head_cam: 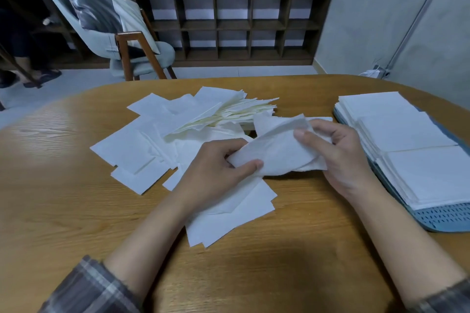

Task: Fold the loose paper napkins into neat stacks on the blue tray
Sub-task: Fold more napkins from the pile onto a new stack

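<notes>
Here, left hand (216, 169), right hand (342, 157) pinching napkin (277, 151), stacks (396, 129) on blue tray (445, 218)

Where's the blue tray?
In the head view, the blue tray sits on the right side of the wooden table, under the folded napkin stacks, just beside the right hand.

Person's arms, seen over the near edge of the desk (63, 185). Both arms wear a checked shirt. The left sleeve (86, 290) has a dark grey ground crossed by pale grey and faint brownish bands. The right sleeve (445, 297), only partly in view at the desk's near right side, carries the same check. Each cuff ends well short of the wrist, leaving the forearms uncovered up to the left hand (216, 168) and right hand (338, 157). The thumbnails are short and plain.
</notes>
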Demonstrator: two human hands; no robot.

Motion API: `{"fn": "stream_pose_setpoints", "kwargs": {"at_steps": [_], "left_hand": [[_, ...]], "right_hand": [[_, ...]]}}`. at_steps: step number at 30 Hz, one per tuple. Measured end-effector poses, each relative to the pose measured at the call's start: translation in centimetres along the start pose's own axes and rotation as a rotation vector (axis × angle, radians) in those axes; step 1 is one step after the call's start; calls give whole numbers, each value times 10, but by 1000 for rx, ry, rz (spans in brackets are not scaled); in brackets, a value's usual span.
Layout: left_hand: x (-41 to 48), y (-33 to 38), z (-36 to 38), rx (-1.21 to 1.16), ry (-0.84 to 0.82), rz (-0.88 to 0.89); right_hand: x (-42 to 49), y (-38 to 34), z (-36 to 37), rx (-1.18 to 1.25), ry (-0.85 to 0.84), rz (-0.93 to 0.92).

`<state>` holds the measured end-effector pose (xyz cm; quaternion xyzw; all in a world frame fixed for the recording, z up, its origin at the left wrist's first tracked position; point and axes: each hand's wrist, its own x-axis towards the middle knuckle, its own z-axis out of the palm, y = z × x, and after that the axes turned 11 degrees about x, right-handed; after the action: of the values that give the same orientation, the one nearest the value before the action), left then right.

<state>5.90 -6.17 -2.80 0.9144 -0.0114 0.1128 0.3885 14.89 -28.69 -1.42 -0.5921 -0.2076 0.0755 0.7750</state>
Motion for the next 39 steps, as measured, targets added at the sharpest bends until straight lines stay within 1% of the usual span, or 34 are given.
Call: {"fn": "stream_pose_setpoints", "kwargs": {"at_steps": [3, 5, 7, 9, 12, 18, 22, 24, 26, 27, 29, 31, 32, 35, 36, 37, 39], "left_hand": [[-1, 6, -4, -151, 48, -9], [-3, 11, -8, -350, 120, -45], [-4, 11, -12, -453, 141, -104], [-5, 9, -13, -447, 107, -122], [-4, 9, -9, -436, 66, -158], [-5, 9, 2, -493, 61, -216], [-6, 9, 6, -518, 45, -220], [-6, 11, 6, -507, 48, -223], [-6, 11, 6, -450, 84, -212], [-5, 13, 6, -406, 121, -199], [-5, 14, 5, -347, 163, -167], [-5, 16, 3, -379, 132, -142], [-6, 18, 3, -395, 111, -126], [-6, 16, 4, -391, 104, -99], [-5, 13, 5, -365, 135, -94], [-4, 9, 5, -316, 178, -97], [-2, 2, 5, -234, 233, -106]], "right_hand": [[2, -1, -1, 181, 75, 72], [3, 1, -1, 191, 63, 114], [2, 4, -1, 166, 11, 158], [1, 5, 2, 154, -33, 199], [0, 8, 7, 147, -47, 219], [-1, 7, 9, 126, -18, 224], [-1, 9, 9, 67, -14, 205], [-1, 10, 8, 33, -10, 190], [-1, 12, 7, 4, -13, 173], [-1, 10, 7, 11, -27, 165], [-3, 6, 9, 126, -83, 165], [-5, 2, 9, 222, -136, 182], [-6, 2, 10, 173, -139, 172], [-5, 5, 10, -296, -75, 25], [-5, 6, 10, -360, -69, 4], [-4, 7, 10, -319, -85, 17], [-4, 4, 8, -113, -156, 83]]}}
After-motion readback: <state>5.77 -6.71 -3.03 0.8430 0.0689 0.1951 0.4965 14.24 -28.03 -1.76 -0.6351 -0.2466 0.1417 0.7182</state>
